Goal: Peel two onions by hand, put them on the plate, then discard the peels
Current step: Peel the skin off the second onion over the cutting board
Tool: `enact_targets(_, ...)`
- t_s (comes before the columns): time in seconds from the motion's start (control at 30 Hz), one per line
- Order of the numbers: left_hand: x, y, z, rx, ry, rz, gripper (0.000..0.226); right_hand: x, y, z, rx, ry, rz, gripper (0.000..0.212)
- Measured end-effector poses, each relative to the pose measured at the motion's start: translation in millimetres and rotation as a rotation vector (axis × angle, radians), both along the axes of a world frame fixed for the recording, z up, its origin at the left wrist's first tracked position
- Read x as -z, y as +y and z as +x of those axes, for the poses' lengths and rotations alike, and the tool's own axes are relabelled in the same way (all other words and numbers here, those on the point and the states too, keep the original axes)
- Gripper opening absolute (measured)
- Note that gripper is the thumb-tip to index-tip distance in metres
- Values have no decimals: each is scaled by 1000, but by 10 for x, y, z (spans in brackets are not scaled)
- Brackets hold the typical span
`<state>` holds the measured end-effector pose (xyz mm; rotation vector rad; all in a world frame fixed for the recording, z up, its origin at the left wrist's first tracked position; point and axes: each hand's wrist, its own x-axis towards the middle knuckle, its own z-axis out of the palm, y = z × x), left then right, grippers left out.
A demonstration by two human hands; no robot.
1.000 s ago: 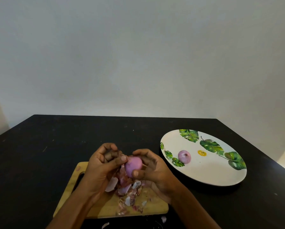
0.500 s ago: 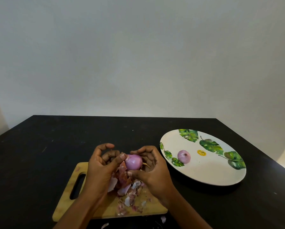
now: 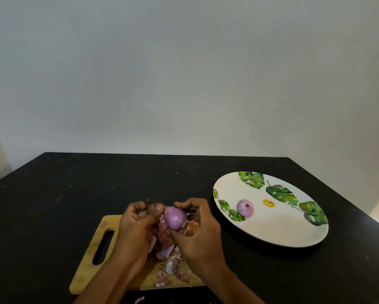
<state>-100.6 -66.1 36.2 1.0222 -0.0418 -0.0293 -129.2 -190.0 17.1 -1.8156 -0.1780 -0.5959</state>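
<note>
A person's two hands work a purple onion (image 3: 175,218) just above the far right part of a wooden cutting board (image 3: 89,266) on a black table (image 3: 74,183). The left hand (image 3: 138,229) has its fingers curled, its thumb pressed against the onion's upper left side. The right hand (image 3: 199,233) wraps the onion from the right, fingers hooked over the top and thumb tucked beneath. A heap of pink and white peels (image 3: 168,266) lies on the board under both hands, spilling toward its near edge. The board's handle slot (image 3: 103,246) sits at its left end, uncovered. One stray scrap of peel (image 3: 139,300) rests on the table just off the board's near edge, at the bottom of the view. To the right of the board, apart from it by a strip of dark tabletop, a white plate (image 3: 272,233) printed with green leaves carries a second onion (image 3: 245,207), already peeled, on the side nearer the board, beside a small yellow sticker (image 3: 268,203). The rest of the plate's white surface lies open to the right of that onion. The plate's rim on the side away from the board comes near the table's right edge. Beyond the board, dark tabletop runs back to the table's far edge, where a pale wall (image 3: 184,73) rises; more dark tabletop stretches left of the board.
</note>
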Motion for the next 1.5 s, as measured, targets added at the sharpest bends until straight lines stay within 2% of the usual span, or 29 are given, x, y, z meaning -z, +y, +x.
enact_targets(0.2, 3, -74, -35, -36, 20, 28, 15, 40, 25, 36, 65, 34, -42, 49)
enact_targets(0.4, -25, -45, -38, -59, 60, -47, 44, 66, 41, 32, 32, 24, -125, 53)
enact_targets(0.7, -29, -54, -11, 49, 171, -226, 38, 87, 59, 11, 36, -43, -148, 55)
enact_targets(0.83, -46, -49, -12, 19, 137, -210, 33, 87, 49, 12, 33, -59, -131, 55)
enact_targets(0.93, -27, -40, -14, 5, 137, -166, 37, 111, 60, 20, 48, -97, -176, 51)
enact_targets(1.03, -18, -30, -15, 1, 155, -147, 46, 149, 75, 42, 114, -232, -259, 50)
enact_targets(1.17, -15, -18, -15, 31, 144, -119, 31, 180, 70, 88, 144, -333, -368, 62)
enact_targets(1.27, 8, -22, 9, 27, 138, -108, 21, 145, 61, 73, 175, -403, -417, 47)
enact_targets(1.4, 16, -22, 21, 50, 106, -108, 12, 137, 38, 72, 173, -415, -465, 55)
enact_targets(1.5, -9, -42, -5, 51, 91, -123, 10, 103, 55, 37, 150, -340, -410, 55)
